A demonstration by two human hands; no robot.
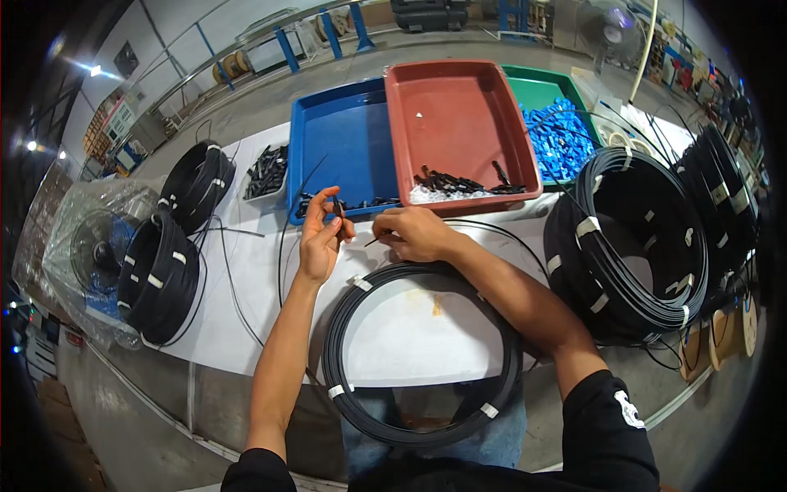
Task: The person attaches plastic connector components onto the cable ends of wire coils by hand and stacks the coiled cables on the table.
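In front of the blue tray, my left hand [322, 238] is raised with a small black connector-like piece [339, 210] pinched between thumb and fingers. Just to its right, the fingers of my right hand [416, 233] close on a thin black cable end [372, 242], whose tip pokes out toward the left hand. A small gap separates the two hands. Below them lies a coil of black cable [334, 351], bound with white tape, partly on the white table and overhanging its front edge above my lap. My right forearm crosses over the coil's far right side.
The blue tray [299, 156] and red tray [451, 115] hold black parts; the green tray [537, 75] holds blue pieces [566, 135]. A white tub [266, 174] contains black parts. Taped cable coils stand left [168, 275] and right [566, 262]. Loose cables cross the table.
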